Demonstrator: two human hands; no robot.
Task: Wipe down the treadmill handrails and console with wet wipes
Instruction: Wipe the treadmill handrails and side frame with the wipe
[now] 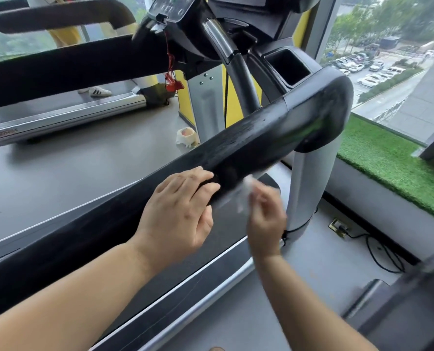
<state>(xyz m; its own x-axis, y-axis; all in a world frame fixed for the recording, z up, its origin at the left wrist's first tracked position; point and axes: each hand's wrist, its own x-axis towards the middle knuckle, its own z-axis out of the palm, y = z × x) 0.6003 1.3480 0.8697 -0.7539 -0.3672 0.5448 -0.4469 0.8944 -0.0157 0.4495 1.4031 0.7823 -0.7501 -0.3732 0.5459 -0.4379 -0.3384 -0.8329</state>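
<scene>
**Two hands at one handrail, wipe pinched in the right**

Both hands work at the near handrail [261,133], the black padded bar that runs from the lower left up to its bend by the window. The left hand [177,211] has its fingers curled over the top of the bar, a steadying grip on the rail itself. The right hand [264,216] sits just beside it, toward the bend. Its grip is narrow: the fingertips pinch a white wet wipe [243,196], which is blurred and lies against the rail's near side, low down.

A damp sheen streaks the bar between the hands and the bend, so that stretch looks done. The length under and behind the left hand looks dry. To do the step well, the person should spread the wipe flat rather than bunched and wrap it round the bar so the underside is covered too. Long overlapping strokes toward the body would suit, with the left hand lifted off each patch before it is wiped. The console [175,6] at the top of the view and the far handrail [71,67] appear not yet done, and a fresh wipe would suit them.
</scene>
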